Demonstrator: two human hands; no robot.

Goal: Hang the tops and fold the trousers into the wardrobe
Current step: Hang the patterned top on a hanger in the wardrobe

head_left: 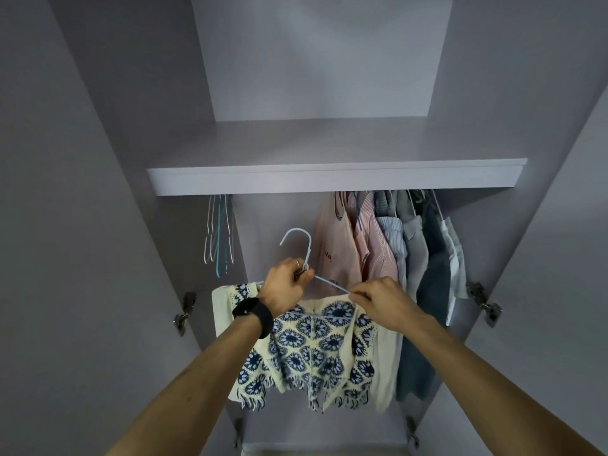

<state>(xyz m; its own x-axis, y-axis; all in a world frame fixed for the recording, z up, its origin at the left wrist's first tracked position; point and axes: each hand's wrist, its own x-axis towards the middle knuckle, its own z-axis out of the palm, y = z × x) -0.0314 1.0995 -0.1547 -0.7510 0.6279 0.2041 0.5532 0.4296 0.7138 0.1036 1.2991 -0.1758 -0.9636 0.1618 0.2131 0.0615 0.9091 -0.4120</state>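
A cream top with a blue floral pattern [316,350] hangs on a pale blue wire hanger [304,245] in front of the open wardrobe. My left hand [284,286] grips the hanger at its neck, just below the hook. My right hand [378,302] pinches the top's shoulder against the hanger's right arm. The hook points up, below the shelf [335,179]. The rail is hidden behind the shelf edge.
Several tops [394,245] hang at the right under the shelf. Several bare hangers [218,232] hang at the left. Between them is a gap. Both wardrobe doors [65,225] stand open, with metal hinges on either side.
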